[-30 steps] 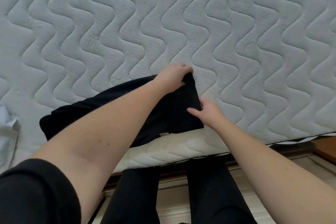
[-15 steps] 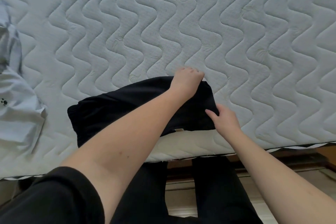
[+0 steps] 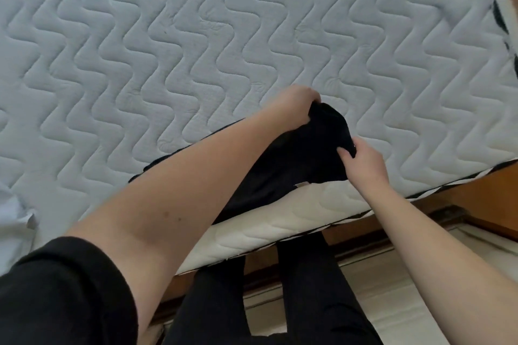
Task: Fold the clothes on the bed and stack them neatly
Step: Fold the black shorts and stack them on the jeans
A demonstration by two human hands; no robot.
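Garment first: the black garment (image 3: 297,165) lies at the near edge of the bed (image 3: 196,45), centre-right of the frame, its lower hem right on the mattress border where a small pale tag shows. Its right end is bunched and lifted off the quilting; the rest runs left under your forearm, so you cannot see how flat it lies.

Risks, as judgements:
- Cloth sits at the very edge. Pull toward yourself and the loose part could slide off the bed.
- Two grips close together on one bunched end. If you fold over from here, the layers may go down uneven and the fold will bulge, which spoils the stack.
- Your left forearm covers the far end; a crease there would go unnoticed.

Hand pose: your left hand (image 3: 298,105) reaches across from lower left, knuckles up, fingers curled round the top of the raised bunch. Your right hand (image 3: 363,159) comes in from lower right, fingers and thumb pinching the cloth's right edge just below it. Both hold the garment; neither is spread.

Outward: a pale blue garment (image 3: 12,221) lies at the left edge of the frame, well apart.
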